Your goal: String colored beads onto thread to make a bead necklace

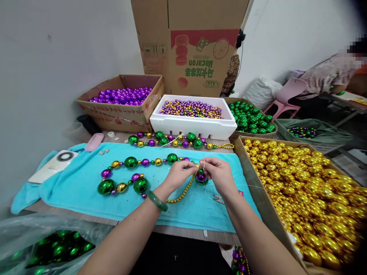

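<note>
Necklace of round, shiny, plastic-looking green, purple and gold beads (140, 185) curves over the turquoise cloth towel (86, 187), from nine o'clock of its centre round to two o'clock, by both hands. The left hand (180, 174) has thumb and finger pinched closed at the strand's end; the right hand (220, 173) nips a thin pale thread (204, 165) between closed fingertips. A slack pinch could let beads slide off; the thread's loose tail might snag on the silvery metal snips (219, 199) towards four o'clock.
</note>
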Demonstrator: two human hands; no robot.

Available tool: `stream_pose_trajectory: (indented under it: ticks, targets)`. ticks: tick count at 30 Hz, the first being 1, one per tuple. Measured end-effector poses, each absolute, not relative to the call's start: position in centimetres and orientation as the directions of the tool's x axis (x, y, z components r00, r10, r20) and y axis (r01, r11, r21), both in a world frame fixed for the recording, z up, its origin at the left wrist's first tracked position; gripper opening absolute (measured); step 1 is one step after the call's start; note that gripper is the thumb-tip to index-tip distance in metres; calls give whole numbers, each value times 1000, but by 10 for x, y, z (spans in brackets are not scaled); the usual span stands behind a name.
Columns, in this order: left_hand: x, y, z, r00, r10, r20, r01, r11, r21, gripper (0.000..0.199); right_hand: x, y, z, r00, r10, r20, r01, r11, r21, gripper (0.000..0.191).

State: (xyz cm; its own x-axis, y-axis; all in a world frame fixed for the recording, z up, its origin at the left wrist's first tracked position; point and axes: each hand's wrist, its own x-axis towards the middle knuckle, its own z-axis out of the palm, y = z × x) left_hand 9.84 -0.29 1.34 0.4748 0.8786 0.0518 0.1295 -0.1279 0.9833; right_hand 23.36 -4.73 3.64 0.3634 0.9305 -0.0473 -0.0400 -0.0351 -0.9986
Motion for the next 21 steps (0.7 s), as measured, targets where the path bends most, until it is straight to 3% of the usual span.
stream_pose_trajectory:
  ticks: [6, 11, 17, 21]
  targets:
    - [88, -2, 27, 591, 802, -89, 29, 89, 996, 18, 241, -42, 46, 337, 941, -21, 22, -30, -999, 14]
    - [48, 6, 60, 490, 868, -79, -165, 181, 970, 18, 259, -35, 74, 322, 936, 142, 227, 70, -971, 13]
    - [-14, 15, 128, 173, 963, 207, -214, -169, 962, 10, 277, -15, 124, 349, 880, 322, 439, 149, -886, 11]
    - [-48, 22, 180, -43, 903, 428, -23, -429, 903, 4, 278, 6, 165, 402, 828, 392, 546, 127, -828, 17]
